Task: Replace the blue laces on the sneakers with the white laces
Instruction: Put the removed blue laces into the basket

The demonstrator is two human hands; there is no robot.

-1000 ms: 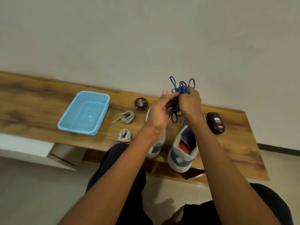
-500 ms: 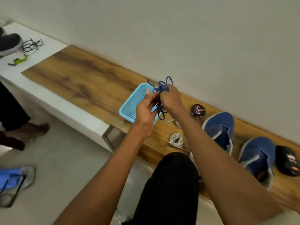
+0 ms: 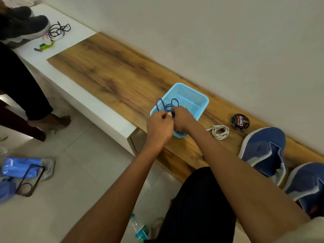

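Bench (image 3: 114,74): wooden top running along the wall; a long bare stretch is lying open to the left of the basket, ending at a white ledge.
Sneakers (image 3: 263,151): two blue ones sitting unlaced at the bench's front edge, well to the right of the basket, heels hanging past the edge.
Basket (image 3: 191,100): light blue mesh, sitting near the bench's front edge, its near corner hidden behind the hands.
Left hand (image 3: 159,127): hovering over the basket's near rim, fingers curling and pinching the blue laces.
Right hand (image 3: 184,120): touching the left hand, fingers closing around the same bundle.
White laces (image 3: 220,131): one coil lying on the bench, between basket and sneakers.
Blue laces (image 3: 168,106): bunched loops sticking up from both hands, over the basket's left rim.
Polish tin (image 3: 239,122): sitting right of the basket, behind the coil.
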